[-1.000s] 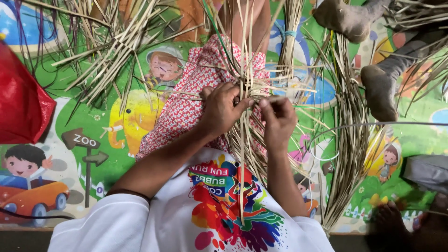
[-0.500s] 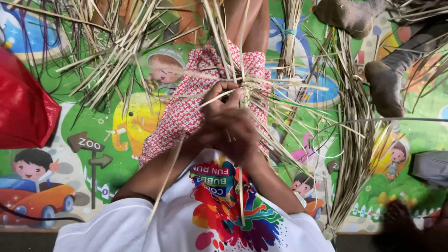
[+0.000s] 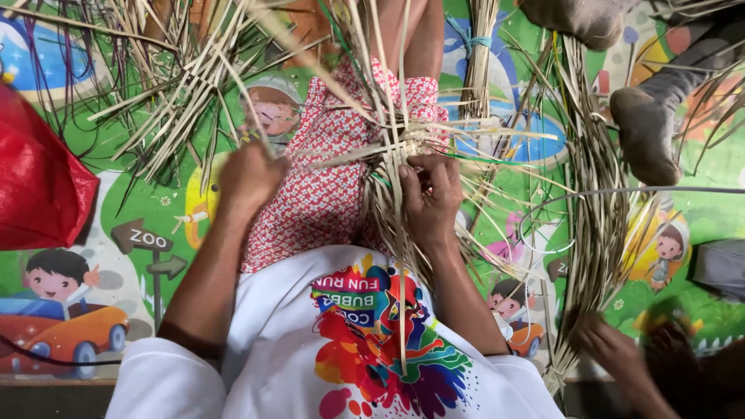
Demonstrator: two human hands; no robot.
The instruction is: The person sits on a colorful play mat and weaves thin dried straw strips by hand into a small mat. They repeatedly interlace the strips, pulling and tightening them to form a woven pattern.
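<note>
A half-woven piece of pale dried straw strips (image 3: 403, 147) lies on my lap over red patterned cloth (image 3: 322, 194). My right hand (image 3: 431, 194) pinches the strips at the woven centre. My left hand (image 3: 248, 174) is out to the left, closed on one long strip (image 3: 310, 54) that runs up and to the right. Loose strip ends fan out in all directions and hang down over my white printed shirt (image 3: 372, 334).
A colourful cartoon play mat (image 3: 116, 256) covers the floor. A red bag (image 3: 39, 186) sits at the left. Heaps of loose straw (image 3: 163, 85) lie at top left, a long bundle (image 3: 590, 233) at right. Another person's feet (image 3: 644, 132) and hand (image 3: 613, 353) are at the right.
My hands were together at the woven centre; my left hand has now swung out to the left, drawing a long strip with it. My right hand stays on the weave.
</note>
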